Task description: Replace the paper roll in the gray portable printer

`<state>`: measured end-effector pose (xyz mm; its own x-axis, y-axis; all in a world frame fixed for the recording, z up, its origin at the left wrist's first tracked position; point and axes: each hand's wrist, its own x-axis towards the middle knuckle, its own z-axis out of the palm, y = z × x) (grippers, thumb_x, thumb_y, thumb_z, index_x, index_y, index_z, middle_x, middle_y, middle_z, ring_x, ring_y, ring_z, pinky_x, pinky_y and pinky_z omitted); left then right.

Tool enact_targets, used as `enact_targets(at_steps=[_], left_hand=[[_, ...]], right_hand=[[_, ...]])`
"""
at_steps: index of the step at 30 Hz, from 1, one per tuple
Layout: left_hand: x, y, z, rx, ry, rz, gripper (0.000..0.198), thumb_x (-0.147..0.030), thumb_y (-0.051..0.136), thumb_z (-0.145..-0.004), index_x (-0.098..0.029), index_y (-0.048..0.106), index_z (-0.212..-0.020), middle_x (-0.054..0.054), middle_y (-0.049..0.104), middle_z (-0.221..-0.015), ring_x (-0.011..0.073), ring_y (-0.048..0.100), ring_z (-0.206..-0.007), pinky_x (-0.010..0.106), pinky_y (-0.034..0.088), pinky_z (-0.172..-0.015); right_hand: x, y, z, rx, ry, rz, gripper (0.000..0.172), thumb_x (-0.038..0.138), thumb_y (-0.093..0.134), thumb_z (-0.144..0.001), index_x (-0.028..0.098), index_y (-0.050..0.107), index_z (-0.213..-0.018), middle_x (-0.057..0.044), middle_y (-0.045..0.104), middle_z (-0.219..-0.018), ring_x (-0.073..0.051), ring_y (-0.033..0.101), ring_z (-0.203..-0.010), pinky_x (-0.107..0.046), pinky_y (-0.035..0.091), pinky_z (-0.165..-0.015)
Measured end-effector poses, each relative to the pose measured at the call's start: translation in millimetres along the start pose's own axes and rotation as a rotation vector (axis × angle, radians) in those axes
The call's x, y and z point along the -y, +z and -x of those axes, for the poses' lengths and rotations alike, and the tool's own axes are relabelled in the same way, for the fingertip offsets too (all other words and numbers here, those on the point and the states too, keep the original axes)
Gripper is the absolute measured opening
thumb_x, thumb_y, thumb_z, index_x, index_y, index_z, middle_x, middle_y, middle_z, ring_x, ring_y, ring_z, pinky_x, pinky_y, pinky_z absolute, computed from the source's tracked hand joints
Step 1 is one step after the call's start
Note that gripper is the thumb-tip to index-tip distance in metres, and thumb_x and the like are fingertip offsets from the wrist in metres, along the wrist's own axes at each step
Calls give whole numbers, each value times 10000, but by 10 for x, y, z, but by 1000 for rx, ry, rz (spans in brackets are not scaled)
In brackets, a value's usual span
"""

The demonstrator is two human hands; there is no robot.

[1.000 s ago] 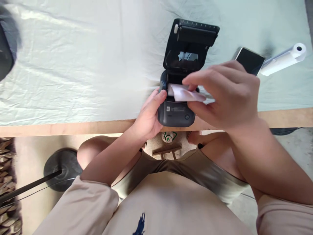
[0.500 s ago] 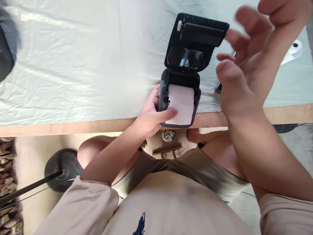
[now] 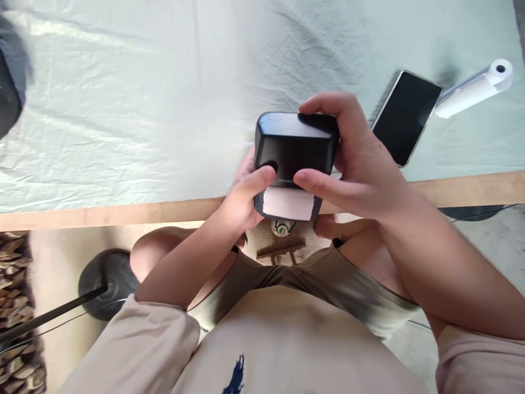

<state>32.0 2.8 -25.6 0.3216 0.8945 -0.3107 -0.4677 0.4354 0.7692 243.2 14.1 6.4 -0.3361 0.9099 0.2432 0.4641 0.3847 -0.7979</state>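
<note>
A small black label printer [image 3: 295,150] is held between both hands just above the table's front edge, its lid down. A strip of white label paper [image 3: 288,203] sticks out from under the lid on the side nearest me. My left hand [image 3: 247,200] is closed around the printer's left side, with the thumb on the lid. My right hand [image 3: 356,158] grips the right side, its index finger over the far edge and its thumb on the lid's front. The paper roll inside is hidden.
On the cloth-covered table [image 3: 143,109] a phone [image 3: 407,117] lies to the right. A rolled white paper with a dark-centred end [image 3: 476,90] lies beyond it. The wooden table edge [image 3: 471,189] runs across in front of me. A dark object [image 3: 8,93] stands at far left.
The printer's lid has swung from raised to down, covering the paper roll. My right hand has come down from the upper right onto the printer, uncovering the phone.
</note>
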Motion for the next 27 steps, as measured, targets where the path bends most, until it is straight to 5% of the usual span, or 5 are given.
enact_targets(at_steps=[5,10,15,21,27], left_hand=[[-19,26,-24,40,17,-10,635,-642,1025,-865,-211,792,-1270,127,902,-1218,452,894,-1247,513,773,-993],[-46,119,-60,-12,-54,127,500,-612,601,-1222,-168,830,-1227,140,923,-1194,434,790,-1558,543,681,-1310],[-71,170,-95,-179,-129,146,536,-558,505,-1282,-168,863,-1194,149,927,-1204,425,722,-1647,553,639,-1371],[-72,108,-124,-170,-126,62,536,-507,520,-1285,-225,877,-1000,102,876,-997,352,877,-1259,454,726,-1133],[-55,119,-132,-140,-55,95,532,-411,527,-1297,-213,876,-948,58,856,-910,224,799,-832,334,661,-759]], right_hand=[[-1,-5,2,40,11,58,641,495,757,-1022,293,566,-1600,-115,720,-1571,-307,765,-1365,-484,708,-1175],[-99,-75,-10,-9,-42,149,550,525,743,-1084,330,619,-1583,-113,751,-1518,-334,766,-1401,-562,700,-1252],[-94,-181,3,-62,-195,246,529,435,799,-1059,316,693,-1563,-121,749,-1515,-342,752,-1438,-537,732,-1194],[-27,-278,53,8,-226,332,656,421,874,-1019,351,653,-1633,-83,731,-1556,-318,772,-1374,-535,752,-1138],[41,-288,91,13,-241,315,622,357,882,-1025,301,671,-1607,-100,742,-1569,-316,792,-1406,-485,771,-1102]])
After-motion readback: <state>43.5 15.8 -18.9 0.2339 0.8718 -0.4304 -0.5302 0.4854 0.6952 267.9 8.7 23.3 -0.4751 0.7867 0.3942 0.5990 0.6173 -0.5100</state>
